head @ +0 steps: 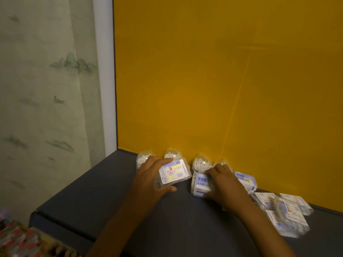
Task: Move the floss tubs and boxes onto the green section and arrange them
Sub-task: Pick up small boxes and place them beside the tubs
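Both hands (187, 179) grip floss boxes (174, 174) beside tubs (201, 164).

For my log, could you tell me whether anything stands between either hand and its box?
Nothing visible does: the left hand grips the 50 box and the right hand holds the 1+1 box. No green section is in view.

Two hands are in view. The left hand (148, 175) grips one clear floss box (175, 172); the right hand (225, 182) rests on one white floss pack (199, 185). Four clear floss tubs (201, 163) line up just beyond the fingertips. One more white pack (246, 180) sits just right of the right hand. Farther right lies a blurred heap of boxes (285, 212), count unclear.
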Available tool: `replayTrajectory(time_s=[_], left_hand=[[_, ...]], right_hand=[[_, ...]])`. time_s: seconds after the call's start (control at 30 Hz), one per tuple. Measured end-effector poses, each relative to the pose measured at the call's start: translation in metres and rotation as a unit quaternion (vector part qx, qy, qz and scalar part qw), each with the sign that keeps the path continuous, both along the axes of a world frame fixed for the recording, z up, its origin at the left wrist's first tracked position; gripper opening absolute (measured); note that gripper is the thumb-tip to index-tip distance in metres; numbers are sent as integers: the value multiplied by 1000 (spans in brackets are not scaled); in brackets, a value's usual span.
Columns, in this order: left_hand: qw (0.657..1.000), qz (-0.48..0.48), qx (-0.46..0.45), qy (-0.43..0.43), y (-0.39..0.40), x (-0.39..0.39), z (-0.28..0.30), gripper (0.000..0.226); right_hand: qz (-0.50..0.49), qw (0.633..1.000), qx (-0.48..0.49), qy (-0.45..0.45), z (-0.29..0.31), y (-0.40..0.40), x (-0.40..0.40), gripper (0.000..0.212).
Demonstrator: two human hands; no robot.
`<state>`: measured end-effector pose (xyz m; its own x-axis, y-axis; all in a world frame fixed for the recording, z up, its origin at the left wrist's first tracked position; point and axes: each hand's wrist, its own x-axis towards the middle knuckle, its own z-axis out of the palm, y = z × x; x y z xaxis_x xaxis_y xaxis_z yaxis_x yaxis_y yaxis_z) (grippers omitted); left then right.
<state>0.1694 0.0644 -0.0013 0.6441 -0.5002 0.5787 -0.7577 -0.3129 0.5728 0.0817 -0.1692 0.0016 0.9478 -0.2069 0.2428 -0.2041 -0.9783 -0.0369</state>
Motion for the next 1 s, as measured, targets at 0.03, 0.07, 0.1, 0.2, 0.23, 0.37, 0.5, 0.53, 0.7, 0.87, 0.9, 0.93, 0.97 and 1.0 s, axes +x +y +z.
replayTrajectory(time_s=[0.03, 0.07, 0.1, 0.2, 0.23, 0.37, 0.5, 0.53, 0.7, 0.87, 0.9, 0.93, 0.97, 1.0], left_hand=[[1000, -5, -12, 6, 0, -1, 1, 75], [999, -10, -29, 11, 0, -3, 3, 69], [998, -14, -51, 15, -1, -6, 5, 63], [992, -33, -118, 30, -6, -17, 16, 62], [989, -43, -136, 36, -9, -22, 19, 62], [977, -97, -177, 66, -28, -48, 33, 53], [969, -125, -181, 113, -51, -77, 37, 52], [966, -137, -179, 128, -57, -86, 37, 51], [940, -209, -191, 191, -85, -142, 42, 48], [921, -246, -202, 224, -105, -200, 45, 43], [918, -253, -203, 228, -109, -214, 45, 40], [916, -256, -204, 231, -113, -229, 45, 35], [914, -257, -209, 236, -117, -243, 45, 30], [910, -258, -214, 242, -120, -257, 44, 25]], right_hand=[[5, 1000, 0, -23, 0, 0, -3, 70], [12, 999, 3, -49, 1, 0, -7, 69], [17, 997, 10, -78, 3, 1, -11, 68], [28, 986, 41, -161, 13, -1, -27, 61], [26, 982, 48, -180, 17, -3, -34, 59], [10, 974, 61, -219, 27, -17, -70, 56], [-13, 970, 66, -235, 33, -33, -115, 56], [-19, 970, 67, -234, 34, -37, -128, 56], [-53, 971, 55, -225, 37, -56, -197, 57], [-80, 970, 53, -225, 41, -66, -273, 55], [-88, 970, 47, -223, 41, -68, -291, 55], [-98, 970, 40, -219, 41, -70, -308, 56], [-108, 970, 37, -213, 41, -72, -325, 58], [-118, 971, 34, -207, 41, -75, -341, 58]])
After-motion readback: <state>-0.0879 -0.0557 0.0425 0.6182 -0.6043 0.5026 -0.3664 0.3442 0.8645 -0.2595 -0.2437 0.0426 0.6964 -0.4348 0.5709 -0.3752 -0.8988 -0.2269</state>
